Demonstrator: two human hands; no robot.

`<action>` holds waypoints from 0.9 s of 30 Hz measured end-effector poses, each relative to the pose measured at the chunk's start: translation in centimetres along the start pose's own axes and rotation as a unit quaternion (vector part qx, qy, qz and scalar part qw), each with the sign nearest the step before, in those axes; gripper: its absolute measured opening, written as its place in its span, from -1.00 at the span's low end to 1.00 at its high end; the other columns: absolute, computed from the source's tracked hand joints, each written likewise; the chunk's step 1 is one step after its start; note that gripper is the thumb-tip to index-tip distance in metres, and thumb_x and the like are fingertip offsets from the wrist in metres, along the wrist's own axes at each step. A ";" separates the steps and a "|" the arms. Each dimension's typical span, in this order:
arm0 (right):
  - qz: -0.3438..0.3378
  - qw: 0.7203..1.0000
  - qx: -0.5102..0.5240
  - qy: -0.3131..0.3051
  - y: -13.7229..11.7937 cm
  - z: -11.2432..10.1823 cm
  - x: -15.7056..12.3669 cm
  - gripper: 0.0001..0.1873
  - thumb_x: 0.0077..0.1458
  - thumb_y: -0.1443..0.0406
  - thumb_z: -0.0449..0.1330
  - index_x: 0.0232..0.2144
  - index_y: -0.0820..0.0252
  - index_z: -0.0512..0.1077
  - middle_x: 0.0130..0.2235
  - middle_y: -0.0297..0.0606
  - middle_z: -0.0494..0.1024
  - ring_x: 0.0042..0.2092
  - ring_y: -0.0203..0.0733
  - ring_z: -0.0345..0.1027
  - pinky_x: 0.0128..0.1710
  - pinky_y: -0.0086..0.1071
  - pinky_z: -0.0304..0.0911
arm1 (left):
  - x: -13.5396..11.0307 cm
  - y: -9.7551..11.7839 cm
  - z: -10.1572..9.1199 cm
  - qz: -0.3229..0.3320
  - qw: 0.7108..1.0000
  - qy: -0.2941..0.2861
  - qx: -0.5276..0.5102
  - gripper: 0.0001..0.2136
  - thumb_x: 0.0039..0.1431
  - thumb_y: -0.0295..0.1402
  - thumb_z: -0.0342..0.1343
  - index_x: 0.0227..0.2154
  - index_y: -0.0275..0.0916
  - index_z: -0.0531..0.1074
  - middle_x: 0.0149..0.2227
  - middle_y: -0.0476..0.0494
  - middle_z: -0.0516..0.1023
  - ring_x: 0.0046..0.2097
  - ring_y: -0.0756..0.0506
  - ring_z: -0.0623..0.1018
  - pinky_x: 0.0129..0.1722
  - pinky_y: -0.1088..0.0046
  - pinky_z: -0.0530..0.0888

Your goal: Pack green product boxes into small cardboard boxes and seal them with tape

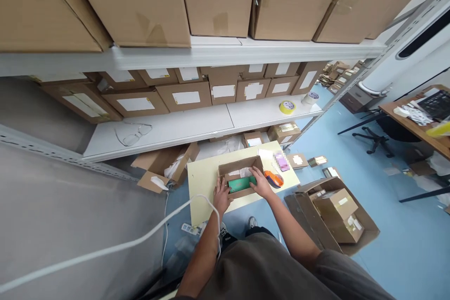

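Note:
An open cardboard box (236,167) stands on a pale yellow tabletop (206,173) in front of me. Inside it lies a green box-like item (242,183) along the near side, with white material (245,172) behind it. My left hand (221,195) is closed over the left wall of the cardboard box, its thumb by the green item's left end. Reaching over the right wall, my right hand (260,183) has its fingers inside and closed at the green item's right end. An orange and blue tape dispenser (273,179) rests to the right of the box.
Labelled cartons (186,97) fill the shelf above the table, beside eyeglasses (133,136) and a yellow tape roll (287,107). A large open carton (302,215) holding smaller boxes stands right on the blue floor. A white cable (130,243) crosses before my left arm.

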State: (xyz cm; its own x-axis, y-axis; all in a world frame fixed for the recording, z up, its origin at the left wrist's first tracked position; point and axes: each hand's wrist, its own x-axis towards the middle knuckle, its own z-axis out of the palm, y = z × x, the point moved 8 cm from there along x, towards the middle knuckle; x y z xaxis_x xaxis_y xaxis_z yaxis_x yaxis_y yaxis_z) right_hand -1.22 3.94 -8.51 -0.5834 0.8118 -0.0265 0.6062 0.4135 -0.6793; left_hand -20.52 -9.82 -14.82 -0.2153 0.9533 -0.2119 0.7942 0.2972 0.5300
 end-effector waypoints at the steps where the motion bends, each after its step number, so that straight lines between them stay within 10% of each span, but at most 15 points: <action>1: 0.000 1.000 0.001 -0.004 0.1 0.2 -0.2 -0.17 0.13 0.40 0.29 0.45 0.08 0.37 0.53 0.01 0.27 0.51 0.14 0.24 0.44 0.07 0.30 | 0.0 0.0 0.0 0.006 1.000 0.009 0.002 -0.54 0.08 -0.41 0.46 0.09 -0.16 0.66 0.64 -0.32 0.07 0.66 -0.50 -0.18 0.54 -0.26 0.15; 6: -0.010 0.999 0.023 -0.037 0.0 0.3 -0.6 -0.22 0.16 0.39 0.31 0.43 0.08 0.39 0.52 0.03 0.30 0.51 0.16 0.24 0.44 0.10 0.29 | -0.1 0.9 -0.9 0.024 0.999 0.042 -0.019 -0.78 0.26 -0.48 0.23 -0.16 -0.14 0.76 0.46 -0.20 0.45 0.67 -0.39 -0.11 0.61 -0.08 0.16; 15: -0.131 0.984 0.099 -0.068 -2.8 -4.1 0.0 -0.27 0.24 0.33 0.28 0.44 0.01 0.40 0.52 -0.05 0.31 0.48 0.12 0.29 0.46 0.08 0.29 | -5.4 3.9 -2.1 0.004 0.988 0.152 -0.020 -0.79 0.21 -0.50 0.22 -0.24 -0.16 0.75 0.41 -0.22 0.50 0.67 -0.36 -0.07 0.59 -0.16 0.20; 27: -0.339 0.898 0.135 -0.245 -11.7 3.1 -7.4 -0.35 0.24 0.26 0.36 0.37 0.05 0.50 0.51 -0.01 0.33 0.54 0.21 0.18 0.52 0.20 0.18 | -25.7 8.1 2.4 -0.239 0.932 0.272 -0.025 -0.84 0.24 -0.49 0.22 -0.38 -0.20 0.69 0.50 -0.23 0.39 0.66 -0.46 -0.11 0.55 -0.22 0.25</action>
State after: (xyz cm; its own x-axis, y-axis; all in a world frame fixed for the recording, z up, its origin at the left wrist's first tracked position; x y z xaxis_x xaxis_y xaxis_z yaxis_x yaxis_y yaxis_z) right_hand -5.64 -8.19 -2.68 -0.9771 0.1050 0.1853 -0.0924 0.5751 -0.8129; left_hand -7.16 -32.04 -7.02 -0.8043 0.5941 0.0076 0.5097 0.6835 0.5225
